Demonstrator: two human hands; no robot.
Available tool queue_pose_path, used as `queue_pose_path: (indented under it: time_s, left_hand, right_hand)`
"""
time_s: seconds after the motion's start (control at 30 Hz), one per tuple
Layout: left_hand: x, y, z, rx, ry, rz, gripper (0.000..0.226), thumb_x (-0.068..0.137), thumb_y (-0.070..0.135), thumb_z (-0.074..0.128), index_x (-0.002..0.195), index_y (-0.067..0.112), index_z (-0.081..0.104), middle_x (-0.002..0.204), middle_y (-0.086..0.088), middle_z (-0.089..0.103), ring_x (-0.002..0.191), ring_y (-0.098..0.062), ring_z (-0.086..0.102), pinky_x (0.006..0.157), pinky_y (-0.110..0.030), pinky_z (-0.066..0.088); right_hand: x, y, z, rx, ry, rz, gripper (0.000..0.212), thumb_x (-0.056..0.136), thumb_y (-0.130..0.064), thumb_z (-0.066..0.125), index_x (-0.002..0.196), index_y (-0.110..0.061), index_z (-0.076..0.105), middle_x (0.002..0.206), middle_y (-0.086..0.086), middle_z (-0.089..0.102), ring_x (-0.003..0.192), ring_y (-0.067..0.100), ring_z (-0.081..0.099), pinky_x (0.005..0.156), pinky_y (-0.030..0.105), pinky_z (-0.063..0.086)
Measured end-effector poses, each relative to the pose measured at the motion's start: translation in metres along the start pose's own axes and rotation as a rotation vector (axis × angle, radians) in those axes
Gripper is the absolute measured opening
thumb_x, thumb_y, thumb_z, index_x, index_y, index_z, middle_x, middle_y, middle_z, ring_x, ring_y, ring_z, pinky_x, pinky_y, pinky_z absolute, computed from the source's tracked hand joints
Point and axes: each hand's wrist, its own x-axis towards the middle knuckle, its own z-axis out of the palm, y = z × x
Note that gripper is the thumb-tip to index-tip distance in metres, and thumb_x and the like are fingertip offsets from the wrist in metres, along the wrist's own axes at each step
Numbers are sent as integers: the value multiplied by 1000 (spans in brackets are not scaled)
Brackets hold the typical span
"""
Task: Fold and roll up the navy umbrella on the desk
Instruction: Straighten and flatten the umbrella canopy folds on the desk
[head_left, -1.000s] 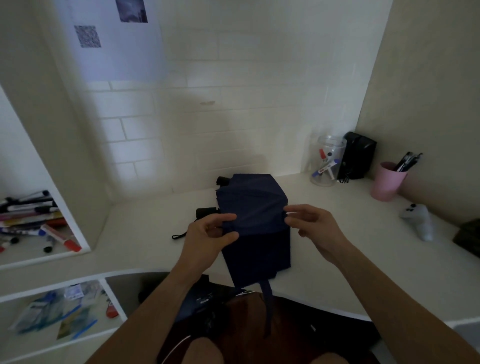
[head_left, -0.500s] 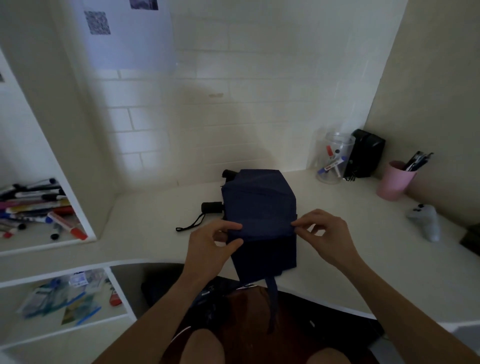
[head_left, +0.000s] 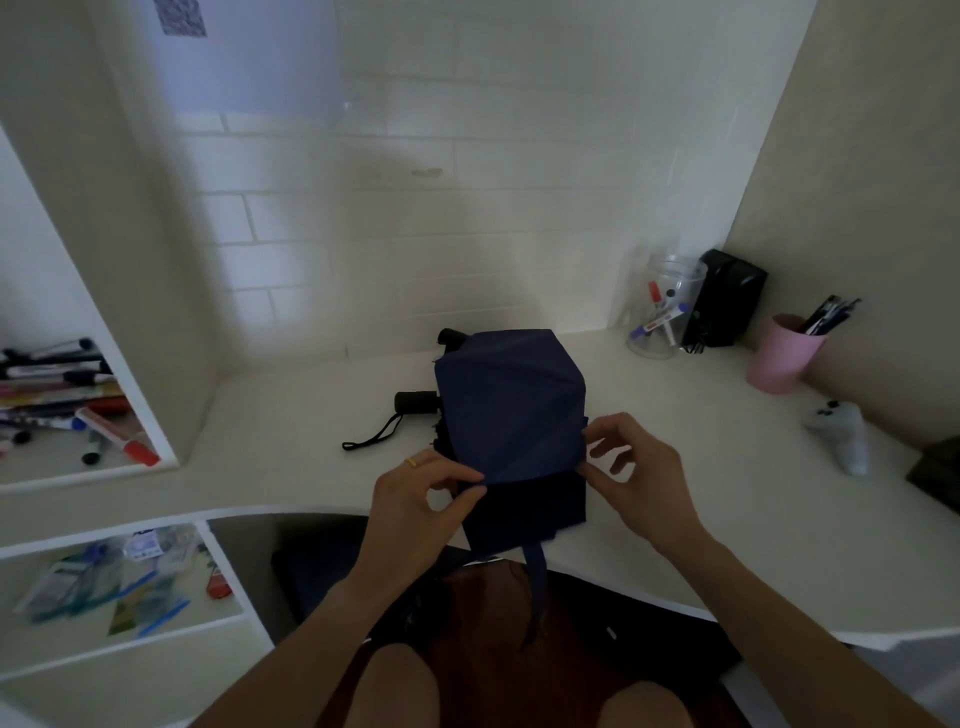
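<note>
The navy umbrella (head_left: 511, 415) lies collapsed on the white desk (head_left: 291, 415), its cloth folded into a flat panel. Its black handle (head_left: 415, 402) with a wrist cord pokes out to the left. A navy strap (head_left: 536, 577) hangs over the desk's front edge. My left hand (head_left: 421, 499) pinches the near left corner of the top cloth panel. My right hand (head_left: 636, 467) pinches the near right corner. The umbrella's ribs are hidden under the cloth.
At the back right stand a clear jar of markers (head_left: 662, 309), a black box (head_left: 727, 299) and a pink pen cup (head_left: 782, 353). A white game controller (head_left: 841, 434) lies at the right. Markers (head_left: 67, 405) fill the left shelf.
Both hands have drawn the cloth panel's edge a little nearer to me. The camera has tilted, so the umbrella sits lower in view.
</note>
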Motion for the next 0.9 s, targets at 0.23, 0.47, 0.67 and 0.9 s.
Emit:
queue_pose_path:
  time_s: [0.23, 0.47, 0.67, 0.9]
  left_hand:
    - [-2, -7, -1, 85, -6, 88, 10, 82, 23, 83, 92, 23, 80, 90, 12, 67, 81, -2, 65, 75, -20, 56]
    - [-17, -23, -2, 391, -64, 457, 10, 90, 27, 77, 93, 17, 78, 102, -4, 63, 93, -16, 59, 77, -33, 53]
    - [-17, -24, 0, 452, -103, 566, 13, 93, 29, 74, 95, 17, 78, 117, -5, 68, 114, -20, 62, 95, -36, 51]
    - [-16, -25, 3, 439, -183, 573, 15, 95, 31, 71, 98, 19, 79, 128, -2, 69, 129, -16, 57, 104, -36, 50]
  right_hand:
    - [-1, 11, -6, -130, -45, -142, 31, 79, 0, 75, 100, -22, 70, 87, -12, 67, 76, 6, 61, 68, 21, 51]
    - [-24, 23, -10, -318, -116, -335, 15, 84, -10, 74, 98, -16, 72, 103, -4, 65, 88, 9, 60, 73, 26, 54]
    - [-22, 15, -6, -391, -51, -403, 22, 87, -15, 76, 109, -10, 72, 112, 3, 66, 94, 17, 64, 75, 29, 55]
    - [-21, 10, -4, -478, -17, -524, 17, 84, -5, 76, 100, -10, 75, 108, 8, 69, 81, 18, 61, 66, 27, 52]
